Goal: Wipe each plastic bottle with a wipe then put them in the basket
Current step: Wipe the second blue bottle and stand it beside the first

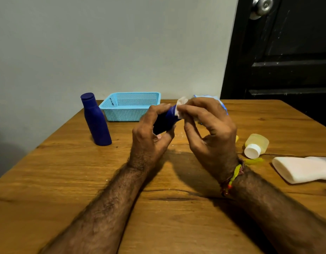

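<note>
at about ten o'clock on the brown wooden surface (70, 180) stands a tall dark-blue plastic bottle with a flat cap (96, 120), upright and untouched; its smooth matt body looks light and stiff, and it would be best taken around the narrower upper half, where fingers can close fully. just right of it, near eleven o'clock against the wall, sits the light-blue perforated plastic basket (129, 107), with nothing visible inside it. in the middle, lifted off the surface, the left hand (149, 132) has its grip wrapped around the lower body of a second dark-blue plastic bottle (167, 120), tilted with its top toward one o'clock. the right hand (211, 132) pinches a crumpled white wipe (181, 107) against that bottle's upper end, fingers narrow on the cloth. a damp wipe probably makes the plastic slippery, so the firm hold low on the body seems wise. behind the right hand a pale packet, perhaps the wipes pack (208, 97), is mostly hidden. at three o'clock lies a small yellowish translucent plastic bottle with a white cap (256, 143) on its side, likely light and prone to roll, and beside it a flat white plastic bottle (303, 169), broad enough to need a wider grip across its flanks.
</note>
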